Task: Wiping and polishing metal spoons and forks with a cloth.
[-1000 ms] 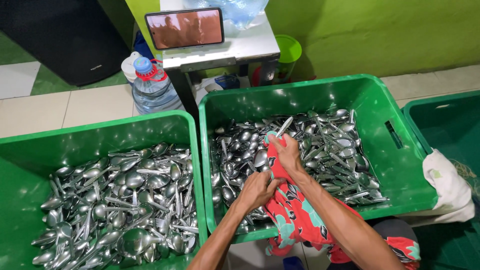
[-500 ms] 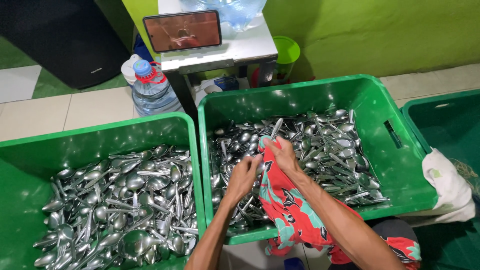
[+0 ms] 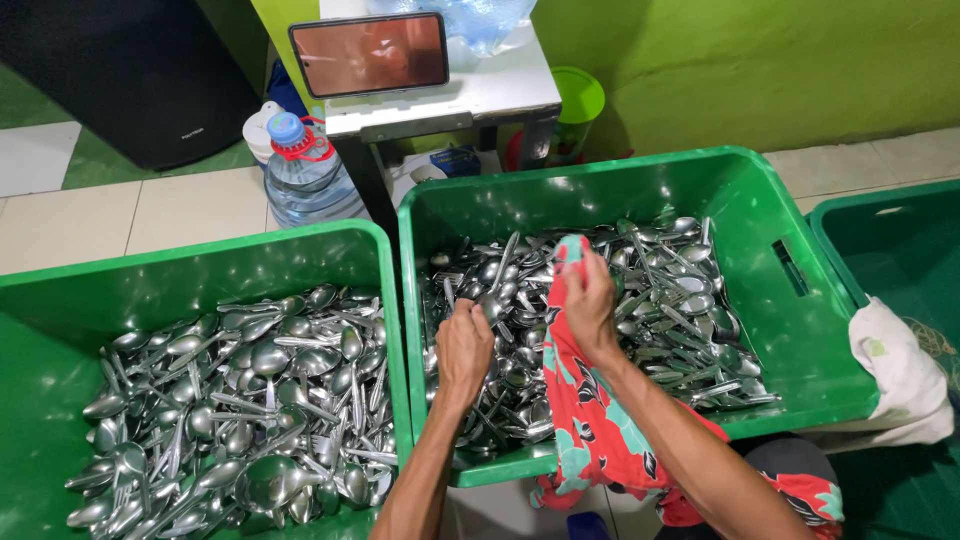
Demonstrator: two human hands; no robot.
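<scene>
My right hand (image 3: 590, 300) is closed on a red flowered cloth (image 3: 590, 420) over the middle green crate (image 3: 600, 175), which is full of steel spoons (image 3: 680, 300). The cloth hangs down across my forearm to my lap. My left hand (image 3: 465, 345) is a little to the left, down on the same pile. Its fingertips pinch a spoon (image 3: 492, 303) whose handle points to the far side. The left green crate (image 3: 200, 260) holds another heap of spoons (image 3: 250, 400) and neither hand touches it.
A third green crate (image 3: 880, 210) stands at the right with a white cloth (image 3: 900, 370) draped on its rim. Behind the crates are a large water bottle (image 3: 300, 170), a small white table (image 3: 500, 90) carrying a phone (image 3: 370, 52), and a green bucket (image 3: 580, 100).
My left hand has left the cloth and moved left and down onto the spoon pile. The spoon that stuck out of the cloth in my right hand is no longer there.
</scene>
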